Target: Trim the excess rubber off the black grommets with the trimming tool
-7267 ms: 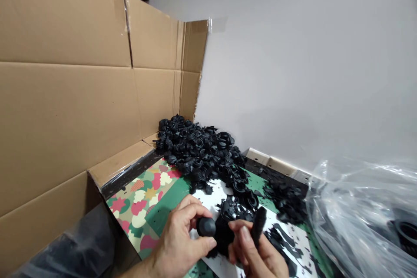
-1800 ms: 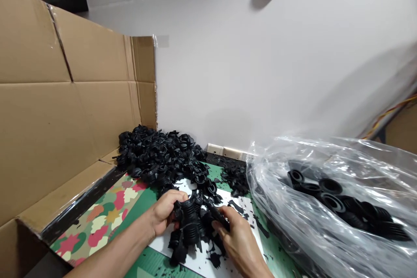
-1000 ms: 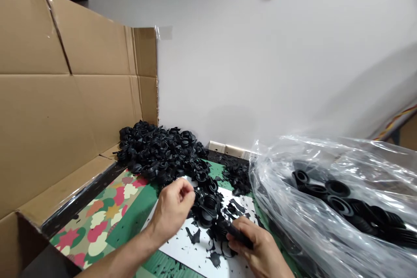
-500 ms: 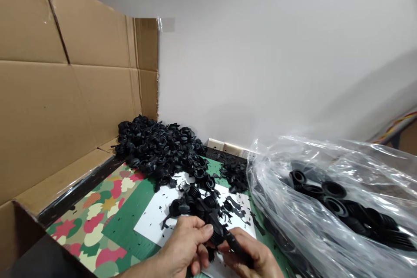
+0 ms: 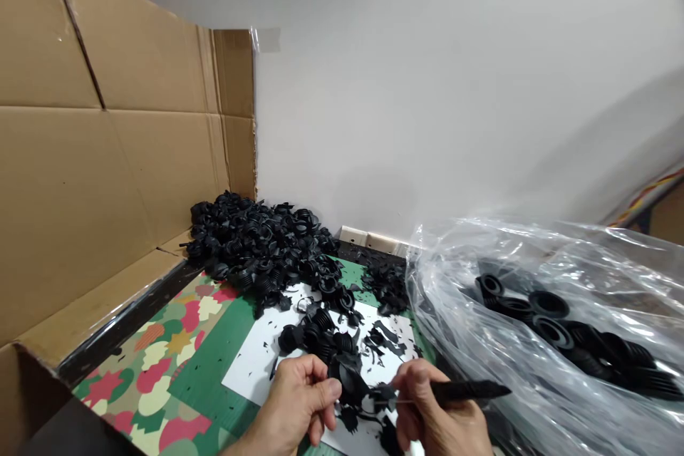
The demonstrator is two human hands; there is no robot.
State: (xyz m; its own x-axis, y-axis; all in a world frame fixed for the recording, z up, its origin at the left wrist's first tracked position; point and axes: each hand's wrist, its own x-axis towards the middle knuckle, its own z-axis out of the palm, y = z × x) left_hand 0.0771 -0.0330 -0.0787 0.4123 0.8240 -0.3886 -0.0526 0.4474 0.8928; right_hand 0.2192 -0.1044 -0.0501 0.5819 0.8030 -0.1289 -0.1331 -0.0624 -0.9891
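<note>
Pale wall (image 5: pixel 438 107) behind, cardboard panel (image 5: pixel 149 164) up the left side. Work surface: white sheet (image 5: pixel 254 370) over a green backing (image 5: pixel 203 370), bits of black scattered on both. Key relation: black part (image 5: pixel 348 372) sits between the two hands, low on the sheet, right at the left hand (image 5: pixel 299 399) and just left of the right hand (image 5: pixel 435 410). Left is the nearer: thumb and index tip are at the part's left edge. Part's long axis seems to run from upper left to lower right, but it's dark on dark, so low confidence. Left hand pose: palm side turned inward, fingers curled under, thumb forward; can't tell whether it's a real pinch or only contact. Right hand has its fingers closed around a black tool (image 5: pixel 473 390), handle near level across the view, tapered end sticking out to the right. Thin pale line, maybe a blade, points from the right fingers toward the part; blurred, tip not readable. Torn scrap (image 5: pixel 382 395) lies just off the right fingertips. Ribbed pieces (image 5: pixel 318 328) bunch up behind the part, big black pile (image 5: pixel 261 242) farther back. Clear plastic bag (image 5: pixel 449 328) on the right, black rings (image 5: pixel 553 333) inside.
</note>
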